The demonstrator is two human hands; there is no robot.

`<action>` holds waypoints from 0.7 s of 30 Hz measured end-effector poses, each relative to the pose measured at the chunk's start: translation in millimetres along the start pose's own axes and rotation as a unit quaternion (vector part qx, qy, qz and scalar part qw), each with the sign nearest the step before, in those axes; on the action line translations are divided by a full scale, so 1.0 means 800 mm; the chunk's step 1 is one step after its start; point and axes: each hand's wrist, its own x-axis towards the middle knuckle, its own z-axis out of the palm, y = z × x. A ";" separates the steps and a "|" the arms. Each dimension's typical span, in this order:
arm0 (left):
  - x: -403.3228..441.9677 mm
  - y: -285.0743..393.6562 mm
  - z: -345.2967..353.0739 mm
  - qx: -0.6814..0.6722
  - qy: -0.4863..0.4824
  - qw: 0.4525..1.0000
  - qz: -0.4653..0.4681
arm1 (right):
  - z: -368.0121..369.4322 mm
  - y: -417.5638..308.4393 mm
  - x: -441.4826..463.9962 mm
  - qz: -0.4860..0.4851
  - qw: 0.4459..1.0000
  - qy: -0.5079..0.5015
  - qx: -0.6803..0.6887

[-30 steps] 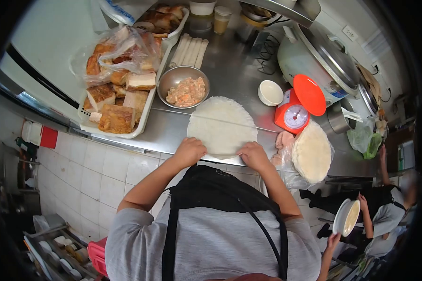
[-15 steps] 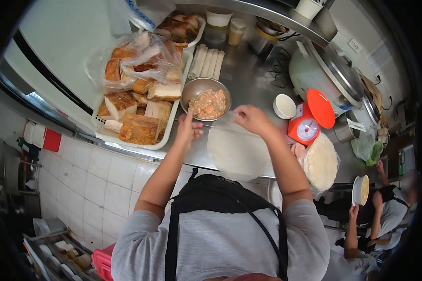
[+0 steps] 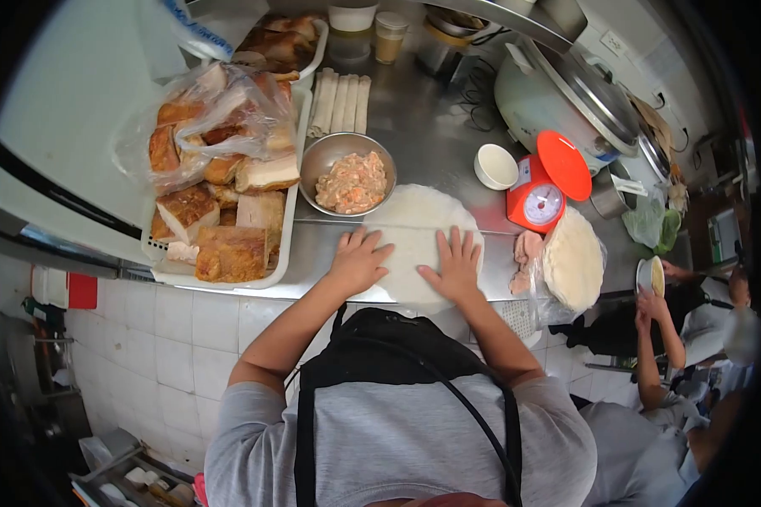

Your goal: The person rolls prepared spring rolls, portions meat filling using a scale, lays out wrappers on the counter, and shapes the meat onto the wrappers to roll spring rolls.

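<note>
Left hand and right hand palm-down, fingers spread wide, gripping nothing. Both on the round wrapper sheet, near edge of the steel counter. Metal bowl at its far-left side; contact hard to call. Red scale off right.

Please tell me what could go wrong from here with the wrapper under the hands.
The wrapper looks thin, so the hands spread on it might tear it if they drag. It reaches the counter's front edge and could slip. The bowl sits close by; a knock might spill the mix.
</note>
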 end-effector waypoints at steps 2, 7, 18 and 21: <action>-0.005 0.013 -0.013 -0.010 -0.043 0.999 0.007 | -0.008 0.030 0.016 -0.099 0.995 -0.014 0.014; -0.023 0.061 -0.022 -0.022 -0.088 0.995 0.029 | -0.025 0.070 0.039 -0.237 0.971 -0.031 0.026; 0.018 -0.070 -0.031 -0.693 0.103 0.547 -0.458 | -0.108 -0.085 0.152 -0.239 0.927 0.088 0.276; 0.027 -0.080 -0.040 -0.770 0.052 0.499 -0.395 | -0.082 -0.150 0.207 -0.285 0.945 0.063 0.147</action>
